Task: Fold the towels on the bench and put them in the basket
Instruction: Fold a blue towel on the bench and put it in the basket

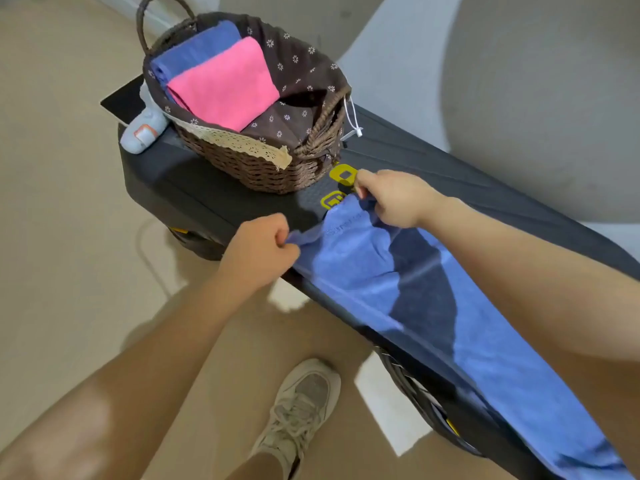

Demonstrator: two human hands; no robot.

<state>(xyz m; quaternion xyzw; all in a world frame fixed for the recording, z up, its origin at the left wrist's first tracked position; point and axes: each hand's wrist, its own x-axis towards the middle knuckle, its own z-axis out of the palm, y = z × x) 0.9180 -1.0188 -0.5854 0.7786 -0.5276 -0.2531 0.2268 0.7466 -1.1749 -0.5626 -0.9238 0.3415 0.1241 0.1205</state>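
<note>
Blue towel (360, 258) corners pinched by both hands

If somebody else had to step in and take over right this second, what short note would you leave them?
Left hand: grip pinching the near corner of the long blue terry towel.
Right hand: grip pinching the far corner of the same end.
The towel lies stretched along the dark grey bench, not yet folded.
The brown wicker basket with the flowered lining stands on the bench's far end; a folded blue towel and a folded pink towel lie inside.
Done: two towels folded and stowed.
Left: fold this towel and put it in the basket. No other loose towel is in view.
</note>
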